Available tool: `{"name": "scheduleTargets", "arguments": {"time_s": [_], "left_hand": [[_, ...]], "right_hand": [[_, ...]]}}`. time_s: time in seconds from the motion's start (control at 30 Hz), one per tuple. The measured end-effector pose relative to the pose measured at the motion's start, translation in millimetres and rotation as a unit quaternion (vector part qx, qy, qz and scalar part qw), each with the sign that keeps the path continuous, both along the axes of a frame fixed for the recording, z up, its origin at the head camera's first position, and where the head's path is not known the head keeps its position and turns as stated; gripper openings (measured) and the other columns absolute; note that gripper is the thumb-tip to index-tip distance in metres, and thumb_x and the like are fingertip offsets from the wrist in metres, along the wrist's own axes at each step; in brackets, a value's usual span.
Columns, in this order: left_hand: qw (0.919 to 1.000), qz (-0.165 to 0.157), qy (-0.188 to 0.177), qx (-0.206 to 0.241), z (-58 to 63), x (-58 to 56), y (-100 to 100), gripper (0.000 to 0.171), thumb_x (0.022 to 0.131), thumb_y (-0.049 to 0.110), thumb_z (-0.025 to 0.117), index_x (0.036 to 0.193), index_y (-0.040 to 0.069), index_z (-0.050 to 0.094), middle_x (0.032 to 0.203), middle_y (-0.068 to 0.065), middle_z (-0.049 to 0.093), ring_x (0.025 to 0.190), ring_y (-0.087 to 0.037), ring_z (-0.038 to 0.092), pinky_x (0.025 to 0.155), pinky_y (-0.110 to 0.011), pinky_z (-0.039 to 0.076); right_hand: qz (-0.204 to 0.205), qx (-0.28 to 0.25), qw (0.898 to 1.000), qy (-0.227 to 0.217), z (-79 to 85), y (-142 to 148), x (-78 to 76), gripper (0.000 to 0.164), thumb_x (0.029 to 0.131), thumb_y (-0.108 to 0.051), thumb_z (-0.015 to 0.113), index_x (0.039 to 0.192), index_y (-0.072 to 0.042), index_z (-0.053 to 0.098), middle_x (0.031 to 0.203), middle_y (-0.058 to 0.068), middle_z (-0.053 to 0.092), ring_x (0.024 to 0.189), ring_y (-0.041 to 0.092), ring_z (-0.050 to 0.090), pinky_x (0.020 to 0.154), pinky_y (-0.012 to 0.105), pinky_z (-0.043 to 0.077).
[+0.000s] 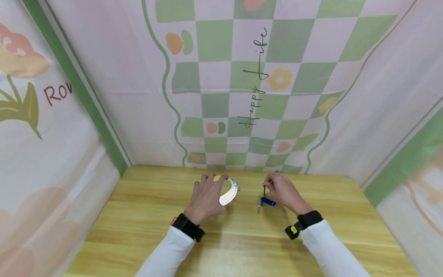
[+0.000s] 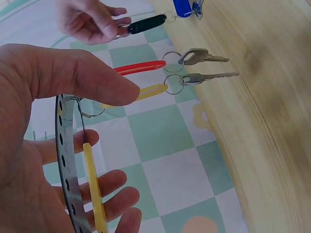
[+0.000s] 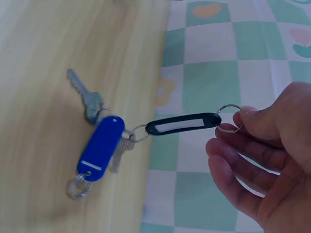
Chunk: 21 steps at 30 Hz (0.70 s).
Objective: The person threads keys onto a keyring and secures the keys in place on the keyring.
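Note:
My left hand (image 1: 207,198) grips a white curved perforated band (image 1: 229,197), fingers along one side and thumb across the other. In the left wrist view a red key tag (image 2: 141,67) and a yellow key tag (image 2: 153,91) with silver keys show by the thumb, and another yellow tag (image 2: 95,189) beside the band. My right hand (image 3: 262,150) pinches the split ring (image 3: 230,106) of a black key tag (image 3: 182,125). A blue key tag (image 3: 101,148) appears below the black tag's far ring, near a silver key (image 3: 85,97) and a second, partly hidden key (image 3: 118,155).
Both hands are over the far part of a wooden table (image 1: 235,246). A patterned cloth (image 1: 214,38) with green checks hangs along its far edge, and more cloth stands at both sides. Black straps (image 1: 188,227) circle the wrists.

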<state>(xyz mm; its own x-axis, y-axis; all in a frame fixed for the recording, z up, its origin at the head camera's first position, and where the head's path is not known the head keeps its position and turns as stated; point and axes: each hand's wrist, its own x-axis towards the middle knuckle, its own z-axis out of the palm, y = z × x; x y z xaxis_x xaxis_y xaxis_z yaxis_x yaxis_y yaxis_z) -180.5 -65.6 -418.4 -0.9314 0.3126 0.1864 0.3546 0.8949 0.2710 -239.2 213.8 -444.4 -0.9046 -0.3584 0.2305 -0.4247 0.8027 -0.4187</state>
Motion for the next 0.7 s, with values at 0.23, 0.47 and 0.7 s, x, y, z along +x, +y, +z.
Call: {"name": "scheduleTargets", "arguments": {"time_s": [0.23,0.47,0.7], "left_hand": [[1.0000,0.001,0.002,0.000,-0.8,-0.1,0,0.093,0.059,0.019,0.085,0.146,0.022,0.052,0.127,-0.016,0.054,0.112,-0.036,0.052,0.079,-0.051,0.049],[1.0000,-0.002,0.002,0.005,-1.2,0.4,0,0.092,0.059,0.019,0.086,0.144,0.022,0.053,0.126,-0.016,0.053,0.111,-0.036,0.052,0.078,-0.051,0.049],[1.0000,0.001,0.000,-0.001,-1.9,-1.0,1,0.093,0.060,0.020,0.086,0.146,0.023,0.051,0.128,-0.016,0.053,0.112,-0.036,0.052,0.080,-0.051,0.048]], "right_hand": [[-0.002,-0.051,0.999,-0.012,11.4,-4,2.0,0.010,0.101,-0.001,0.056,0.096,-0.001,0.065,0.084,0.008,0.066,0.070,0.014,0.060,0.060,0.032,0.050],[-0.008,-0.087,0.996,-0.004,20.3,-12,6.2,0.012,0.101,-0.001,0.057,0.095,-0.002,0.066,0.079,0.004,0.064,0.069,0.014,0.058,0.060,0.030,0.049],[-0.002,-0.101,0.995,0.009,26.2,-18,11.3,0.009,0.098,0.003,0.060,0.100,-0.002,0.068,0.089,0.008,0.067,0.079,0.021,0.066,0.067,0.035,0.056]]}}
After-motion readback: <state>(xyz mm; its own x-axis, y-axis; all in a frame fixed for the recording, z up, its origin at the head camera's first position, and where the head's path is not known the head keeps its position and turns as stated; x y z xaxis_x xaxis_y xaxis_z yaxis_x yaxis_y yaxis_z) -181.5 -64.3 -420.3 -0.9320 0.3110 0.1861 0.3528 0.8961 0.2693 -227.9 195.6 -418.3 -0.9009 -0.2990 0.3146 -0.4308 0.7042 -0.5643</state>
